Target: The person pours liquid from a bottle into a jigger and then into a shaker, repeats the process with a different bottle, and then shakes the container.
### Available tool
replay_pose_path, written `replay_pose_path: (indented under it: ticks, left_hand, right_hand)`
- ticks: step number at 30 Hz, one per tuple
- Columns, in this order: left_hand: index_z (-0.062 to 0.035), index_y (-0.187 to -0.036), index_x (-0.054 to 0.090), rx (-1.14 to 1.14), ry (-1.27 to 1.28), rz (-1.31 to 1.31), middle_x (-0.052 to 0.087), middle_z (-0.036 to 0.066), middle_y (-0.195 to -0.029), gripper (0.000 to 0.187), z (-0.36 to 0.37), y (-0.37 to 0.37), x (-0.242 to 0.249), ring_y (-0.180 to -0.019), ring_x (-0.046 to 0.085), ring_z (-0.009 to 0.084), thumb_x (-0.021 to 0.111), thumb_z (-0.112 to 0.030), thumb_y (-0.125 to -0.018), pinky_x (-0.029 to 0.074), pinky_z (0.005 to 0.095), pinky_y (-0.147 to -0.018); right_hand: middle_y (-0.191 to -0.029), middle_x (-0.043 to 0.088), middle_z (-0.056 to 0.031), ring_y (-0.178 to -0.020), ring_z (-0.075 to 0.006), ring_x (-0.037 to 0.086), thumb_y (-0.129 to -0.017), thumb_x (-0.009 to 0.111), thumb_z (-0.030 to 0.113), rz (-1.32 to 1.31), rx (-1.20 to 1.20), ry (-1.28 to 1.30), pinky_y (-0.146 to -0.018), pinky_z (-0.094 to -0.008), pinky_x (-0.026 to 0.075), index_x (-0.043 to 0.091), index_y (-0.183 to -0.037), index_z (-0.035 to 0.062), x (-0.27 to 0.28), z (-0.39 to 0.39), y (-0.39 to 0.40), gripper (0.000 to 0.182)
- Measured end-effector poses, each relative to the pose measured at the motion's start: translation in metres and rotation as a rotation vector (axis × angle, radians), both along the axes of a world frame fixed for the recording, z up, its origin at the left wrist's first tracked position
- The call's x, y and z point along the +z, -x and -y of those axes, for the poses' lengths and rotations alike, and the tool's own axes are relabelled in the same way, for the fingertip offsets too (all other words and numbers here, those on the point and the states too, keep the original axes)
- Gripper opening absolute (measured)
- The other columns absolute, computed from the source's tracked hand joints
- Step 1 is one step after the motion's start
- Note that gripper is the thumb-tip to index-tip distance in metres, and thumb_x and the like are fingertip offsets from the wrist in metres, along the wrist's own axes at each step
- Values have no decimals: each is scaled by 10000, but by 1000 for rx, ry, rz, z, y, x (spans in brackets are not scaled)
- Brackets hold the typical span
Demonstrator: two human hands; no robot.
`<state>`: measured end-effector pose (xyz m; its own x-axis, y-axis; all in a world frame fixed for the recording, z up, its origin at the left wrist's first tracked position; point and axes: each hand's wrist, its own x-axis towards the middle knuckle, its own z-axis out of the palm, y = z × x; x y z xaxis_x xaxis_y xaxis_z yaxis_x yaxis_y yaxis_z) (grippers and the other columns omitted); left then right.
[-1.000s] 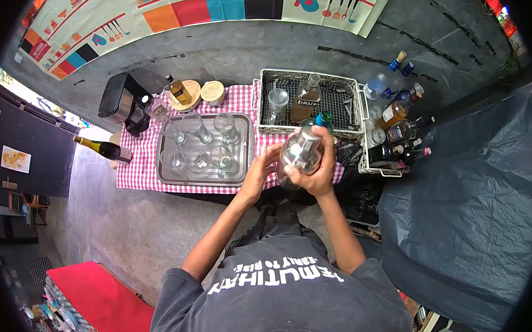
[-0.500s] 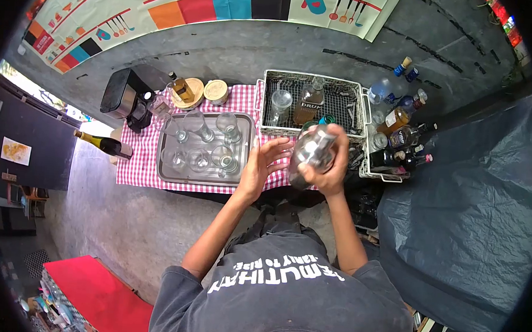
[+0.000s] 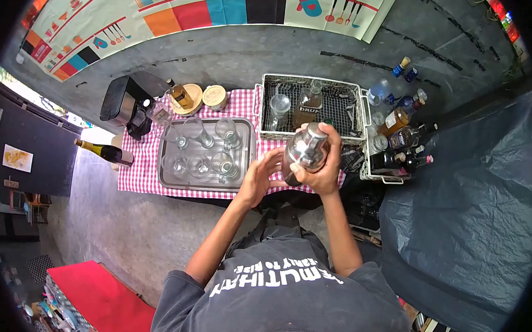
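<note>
A shiny metal cocktail shaker (image 3: 309, 151) is tilted in front of me at the table's front edge. My right hand (image 3: 326, 169) wraps round its side, with the fingers up near the cap. Close by its lower end is my left hand (image 3: 259, 179), its fingers apart and curved, fingertips right at the shaker's base. Left of that hand, a grey tray (image 3: 250, 142) carries several clear stemmed glasses (image 3: 224, 162). Behind the shaker stands a wire basket (image 3: 314, 81) with a brown-liquid bottle (image 3: 308, 108) and a glass (image 3: 279, 109) in it.
A checked cloth (image 3: 139, 174) covers the table. At its left are a black coffee machine (image 3: 124, 101), a wine bottle (image 3: 103, 151) and a small bottle on a wooden lid (image 3: 189, 97). A second rack (image 3: 391, 180) with several bottles stands right, beside a dark tarp (image 3: 455, 224).
The shaker now looks sharper and stands more upright in my right hand, slightly left of before. My left hand's fingers have come up to its lower end.
</note>
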<state>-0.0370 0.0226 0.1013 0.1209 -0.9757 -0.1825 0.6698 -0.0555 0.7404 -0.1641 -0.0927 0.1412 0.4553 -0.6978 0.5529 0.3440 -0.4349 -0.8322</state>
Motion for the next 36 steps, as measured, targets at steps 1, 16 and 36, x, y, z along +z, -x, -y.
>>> replay_pose_path:
  ticks: [1,16,36]
  left_hand:
    - [-71,-1435,365,3,2,2,434,125,-1405,674,0,1,0,-1228,459,239,437,-506,-927,456,402,-934]
    - [1,-1377,344,147,194,804,543,149,-1230,864,10,-16,-9,-1159,527,218,760,-132,-632,414,357,-995]
    - [-56,-1474,228,137,224,173,449,216,-1339,772,16,-48,6,-1232,487,308,633,-348,-885,526,493,-926]
  right_hand:
    - [-1146,551,-99,-1026,-193,578,-637,809,174,50,32,-79,-899,-319,480,409,-1325,59,-4,-4,-1,804]
    - [-1402,434,-190,-1226,-251,503,-623,881,185,-171,151,-211,-1041,-390,411,180,-1477,71,-5,-17,-17,1111]
    - [-1071,618,-58,-997,-163,618,-587,885,173,-279,152,-253,-887,-310,490,509,-1218,38,4,-3,21,746]
